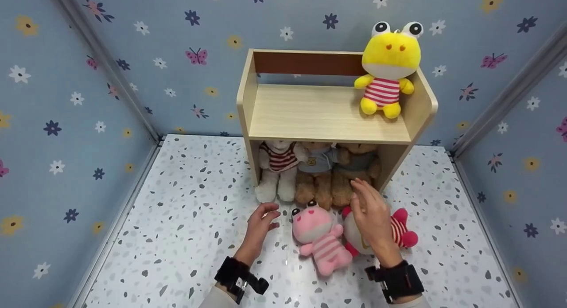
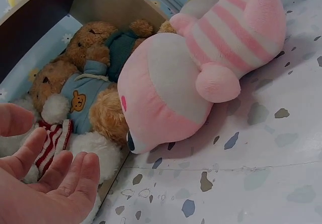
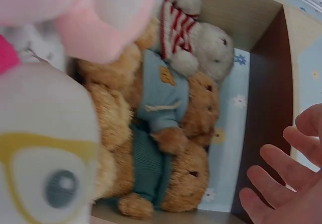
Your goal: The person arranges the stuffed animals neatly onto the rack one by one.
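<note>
In the head view my left hand (image 1: 261,226) hovers left of a pink frog plush (image 1: 328,250) in a striped outfit, fingers apart and holding nothing. My right hand (image 1: 373,215) is above a second plush (image 1: 399,228) with pink feet and a red-striped body, partly covering it. Its yellow glasses frame (image 3: 48,146) shows in the right wrist view, where the fingers are spread with nothing between them. Inside the shelf's lower compartment sit a white plush in a striped top (image 1: 279,166), a brown bear in light blue (image 1: 315,166) and one in dark teal (image 1: 358,166).
A light wooden shelf (image 1: 310,117) stands against the flowered wall. On its upper board, at the right, sits a yellow frog plush (image 1: 392,68). The speckled white floor (image 1: 190,219) runs between side walls with metal edge strips.
</note>
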Action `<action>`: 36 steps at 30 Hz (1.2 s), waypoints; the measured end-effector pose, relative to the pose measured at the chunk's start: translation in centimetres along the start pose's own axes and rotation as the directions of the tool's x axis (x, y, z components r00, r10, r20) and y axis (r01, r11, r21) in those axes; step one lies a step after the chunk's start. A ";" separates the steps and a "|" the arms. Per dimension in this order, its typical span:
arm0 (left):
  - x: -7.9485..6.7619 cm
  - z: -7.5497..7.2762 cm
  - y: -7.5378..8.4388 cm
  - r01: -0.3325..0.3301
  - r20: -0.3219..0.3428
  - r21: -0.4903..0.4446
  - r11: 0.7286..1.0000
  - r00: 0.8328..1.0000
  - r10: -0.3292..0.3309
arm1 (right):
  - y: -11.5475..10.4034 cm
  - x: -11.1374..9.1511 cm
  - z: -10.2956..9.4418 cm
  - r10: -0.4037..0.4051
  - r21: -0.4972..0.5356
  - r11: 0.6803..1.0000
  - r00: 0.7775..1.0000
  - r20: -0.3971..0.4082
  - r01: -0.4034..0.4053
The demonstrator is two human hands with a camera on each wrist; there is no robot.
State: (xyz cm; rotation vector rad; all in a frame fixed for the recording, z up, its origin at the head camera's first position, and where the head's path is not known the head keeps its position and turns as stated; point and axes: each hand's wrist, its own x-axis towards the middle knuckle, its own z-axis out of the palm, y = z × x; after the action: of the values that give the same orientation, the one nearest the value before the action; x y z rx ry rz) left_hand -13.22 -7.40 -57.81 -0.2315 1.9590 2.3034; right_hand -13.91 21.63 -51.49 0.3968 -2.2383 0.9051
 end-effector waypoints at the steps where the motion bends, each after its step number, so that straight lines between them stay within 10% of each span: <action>1: 0.0 0.1 -0.1 -0.001 0.002 0.005 1.000 1.000 0.001 | 0.1 -0.5 0.2 0.016 0.001 1.000 1.000 0.012 -0.016; 16: -0.6 1.7 -1.4 0.050 0.068 0.007 0.999 0.996 -0.051 | 0.5 -4.4 3.1 0.202 0.105 0.967 0.951 0.235 -0.231; 28: -1.0 2.3 -2.3 0.138 0.167 0.103 0.985 0.974 -0.154 | 0.2 -5.6 5.2 0.326 0.064 0.920 0.844 0.426 -0.387; 36: -1.0 2.7 -2.5 0.181 0.210 0.092 0.979 0.958 -0.196 | 0.0 -6.0 5.6 0.450 -0.040 0.860 0.718 0.531 -0.509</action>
State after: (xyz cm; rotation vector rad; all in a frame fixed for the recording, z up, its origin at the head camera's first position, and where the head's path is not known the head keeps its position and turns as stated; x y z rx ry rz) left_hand -11.93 -4.31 -59.62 -0.1445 1.8218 2.0409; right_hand -12.32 17.85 -58.60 0.0994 -2.8872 1.3188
